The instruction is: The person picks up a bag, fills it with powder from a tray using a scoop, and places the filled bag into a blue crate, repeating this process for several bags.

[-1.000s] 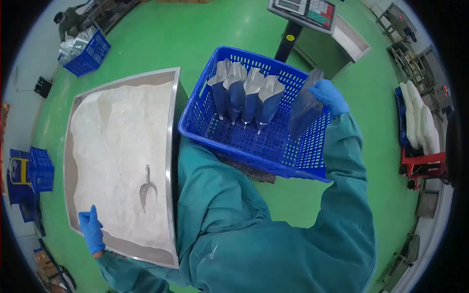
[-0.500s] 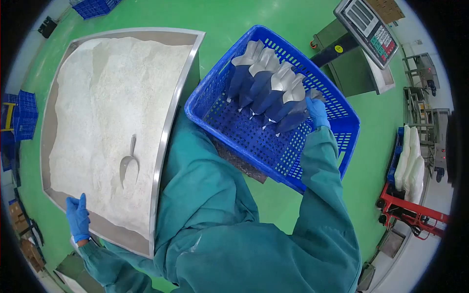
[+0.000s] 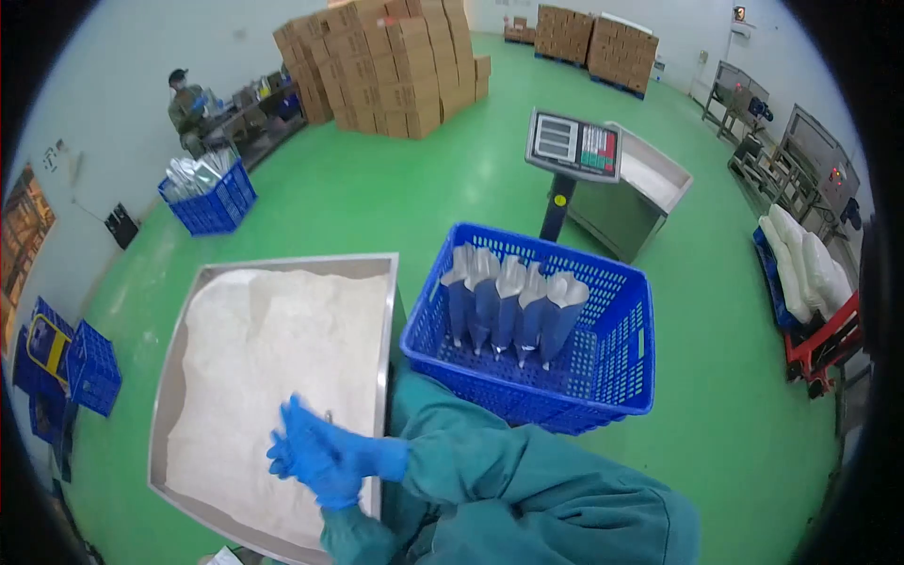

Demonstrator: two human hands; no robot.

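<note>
My two blue-gloved hands meet over the steel tub (image 3: 388,320) of white powder (image 3: 273,348). My right hand (image 3: 320,435) lies across my left hand (image 3: 330,478), palms facing, with fingers stretched out. Slight motion blur softens the fingers, and nothing shows between the hands. Just behind them the tip of the scoop's handle (image 3: 329,415) peeks out; the rest of the scoop is hidden. To the right, a blue plastic basket (image 3: 527,391) holds several open silver-and-blue foil bags (image 3: 508,301) upright in a row.
A weighing scale display (image 3: 574,146) rises behind the basket, beside another steel tub (image 3: 626,207). Stacked cartons (image 3: 395,71) stand at the back. A person (image 3: 186,108) is at a far-left bench, near a basket of foil bags (image 3: 212,202). White sacks (image 3: 800,264) lie at right.
My right hand has left the foil bags in the basket and come over the powder. My left hand has moved in from the tub's near edge to meet it. The view has tilted up.
</note>
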